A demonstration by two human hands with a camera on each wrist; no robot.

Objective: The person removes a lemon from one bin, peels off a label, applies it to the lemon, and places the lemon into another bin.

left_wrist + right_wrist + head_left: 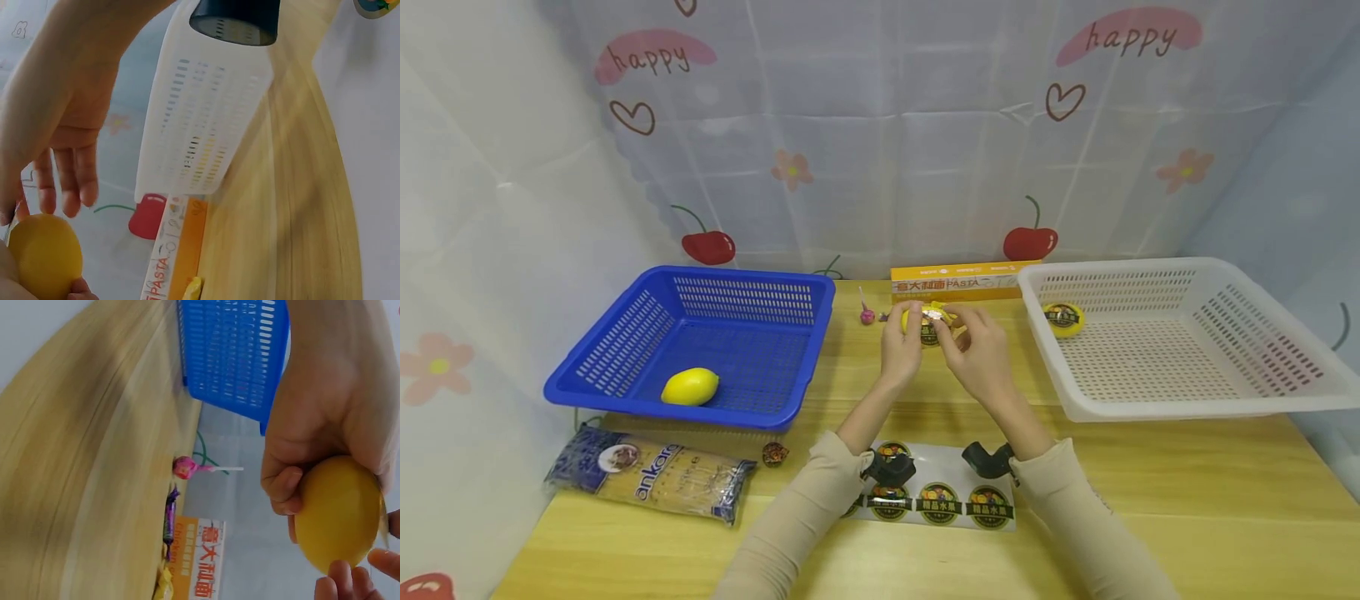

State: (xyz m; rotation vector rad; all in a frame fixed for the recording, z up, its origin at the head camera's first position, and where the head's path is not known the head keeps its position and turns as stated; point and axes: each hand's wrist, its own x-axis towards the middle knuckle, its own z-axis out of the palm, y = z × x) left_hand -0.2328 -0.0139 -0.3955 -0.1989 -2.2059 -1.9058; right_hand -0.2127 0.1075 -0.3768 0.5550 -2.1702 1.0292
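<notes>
A lemon is held up over the middle of the table between both hands. My left hand grips it from the left, fingers curled round its side. A round, shiny fruit sticker lies against the lemon's near face, one edge standing off the skin in the right wrist view. My right hand pinches the sticker at its right edge; its other fingers hang loosely in the left wrist view. Below the wrists is a sticker sheet with several round labels.
A blue basket with a lemon stands left, a white basket with a stickered lemon right. Behind are a pasta box and a lollipop. Bagged pasta and a wrapped candy lie front left.
</notes>
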